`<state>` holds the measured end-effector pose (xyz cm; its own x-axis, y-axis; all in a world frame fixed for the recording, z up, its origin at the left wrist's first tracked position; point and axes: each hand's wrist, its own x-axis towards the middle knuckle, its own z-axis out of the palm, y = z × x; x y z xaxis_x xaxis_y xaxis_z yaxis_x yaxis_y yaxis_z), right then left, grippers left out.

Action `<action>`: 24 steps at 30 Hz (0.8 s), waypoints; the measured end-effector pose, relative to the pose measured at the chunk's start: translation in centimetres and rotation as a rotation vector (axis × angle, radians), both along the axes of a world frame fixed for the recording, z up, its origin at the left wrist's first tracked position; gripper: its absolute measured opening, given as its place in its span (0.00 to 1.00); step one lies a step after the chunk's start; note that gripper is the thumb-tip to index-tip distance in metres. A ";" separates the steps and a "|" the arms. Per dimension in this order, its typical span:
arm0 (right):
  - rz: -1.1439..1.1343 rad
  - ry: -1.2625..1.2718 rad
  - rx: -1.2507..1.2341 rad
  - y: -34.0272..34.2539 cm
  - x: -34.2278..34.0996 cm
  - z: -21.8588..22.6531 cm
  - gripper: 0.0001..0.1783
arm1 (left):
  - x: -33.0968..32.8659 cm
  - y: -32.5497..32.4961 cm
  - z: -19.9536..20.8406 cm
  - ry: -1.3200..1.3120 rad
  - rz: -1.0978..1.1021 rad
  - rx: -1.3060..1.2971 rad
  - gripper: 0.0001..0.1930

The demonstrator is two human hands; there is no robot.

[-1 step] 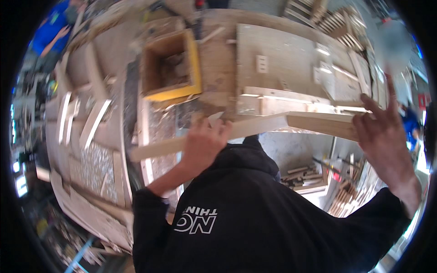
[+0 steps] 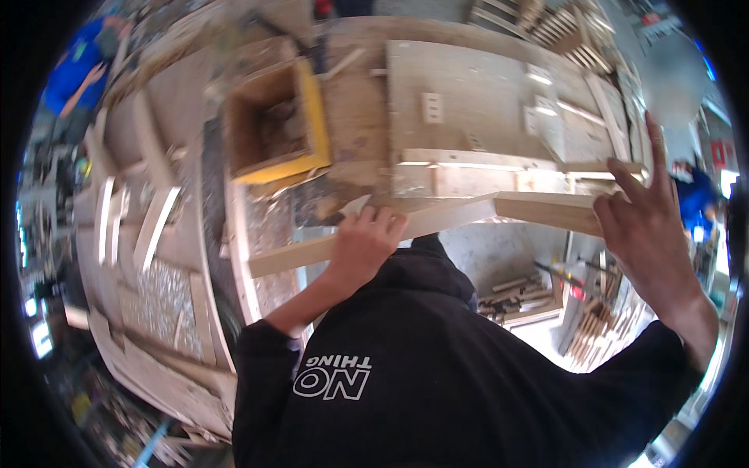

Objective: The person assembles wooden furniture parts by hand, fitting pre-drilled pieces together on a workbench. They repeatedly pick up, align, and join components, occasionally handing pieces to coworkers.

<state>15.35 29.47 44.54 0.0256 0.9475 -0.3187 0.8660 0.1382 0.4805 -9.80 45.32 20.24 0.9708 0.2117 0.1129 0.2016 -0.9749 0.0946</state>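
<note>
A long pale wooden piece (image 2: 452, 218), made of two strips meeting at a shallow angle, lies crosswise in front of my body. My left hand (image 2: 365, 246) is closed over its left strip, thumb side hidden. From those fingers a small whitish, pointed flake or sheet (image 2: 356, 205) sticks up; I cannot make out its material. At the other end, my right hand (image 2: 644, 222) has some fingers curled at the tip of the right strip (image 2: 546, 212), while two fingers stretch upward. The contact at that end is partly hidden by the hand.
A yellow-edged open box (image 2: 318, 117) stands on the workbench beyond my left hand. Right of it lies a large plywood board (image 2: 468, 86) with small blocks. Curved wooden parts (image 2: 156, 140) lie left. Below right are stacked offcuts (image 2: 519, 300). People in blue (image 2: 78, 70) are at both sides.
The view has shifted slightly, so the bench appears further left. The wooden piece's left end and my left hand sit a little further right, and my right hand a little further left.
</note>
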 end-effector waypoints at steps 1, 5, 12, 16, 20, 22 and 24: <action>-0.023 -0.037 -0.054 -1.6 1.0 -1.1 0.08 | 2.5 -1.4 -3.0 -0.052 -0.046 -0.092 0.20; -0.266 0.080 -0.014 -8.2 4.9 -4.9 0.05 | 11.2 -4.9 -10.3 -0.149 -0.217 -0.226 0.23; -0.348 -0.003 0.331 -15.3 12.1 -10.2 0.06 | 20.8 -5.4 -13.9 -0.323 -0.302 -0.171 0.32; -0.313 -0.179 0.787 -19.6 15.7 -13.3 0.19 | 23.7 -5.7 -13.5 -0.167 -0.256 -0.079 0.42; -0.504 -0.172 1.086 -23.1 15.6 -16.1 0.40 | 24.8 -6.6 -14.8 -0.094 -0.317 -0.096 0.42; -0.672 -0.003 1.169 -24.4 14.9 -19.5 0.45 | 26.2 -7.7 -14.5 -0.125 -0.326 -0.113 0.38; -0.837 0.149 1.226 -23.9 14.2 -22.3 0.58 | 26.9 -8.6 -14.6 -0.117 -0.330 -0.131 0.38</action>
